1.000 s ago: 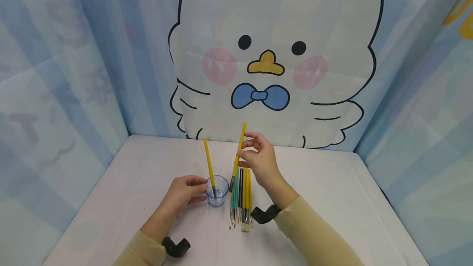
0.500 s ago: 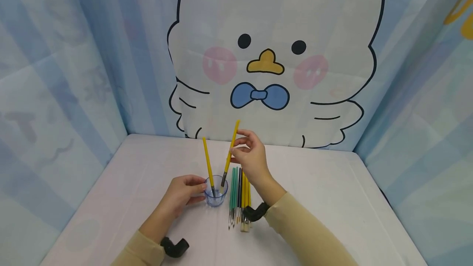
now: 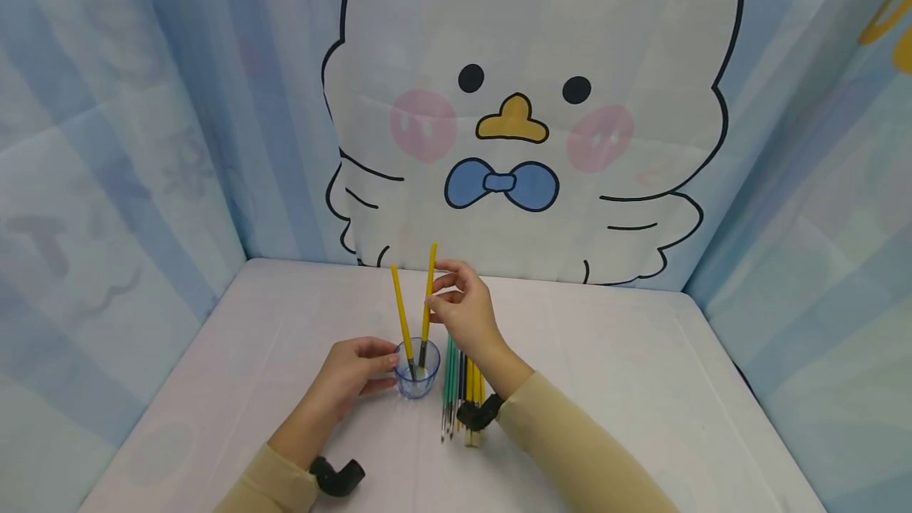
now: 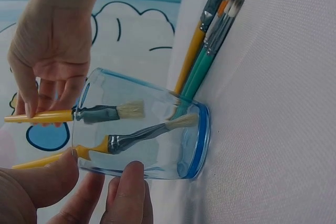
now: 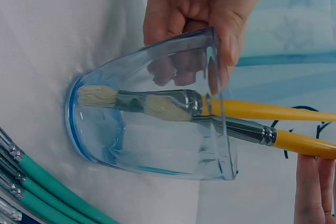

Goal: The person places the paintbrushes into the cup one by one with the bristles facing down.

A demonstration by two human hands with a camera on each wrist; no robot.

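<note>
White table: my left hand grips the cup; one brush stands inside, my right hand pinches a second, bristles in. Beside the cup, a row of brushes remains.

The white desk is covered with cloth; a clear blue cup and a row of paintbrushes are set on it, just beside each other.

The cup is clear, glossy blue-tinted plastic. Both brushes in it have glossy yellow handles, dull grey metal ferrules and pale coarse bristles. The worktop wears a matt, finely woven white cloth; the backdrop looks like printed fabric.
</note>
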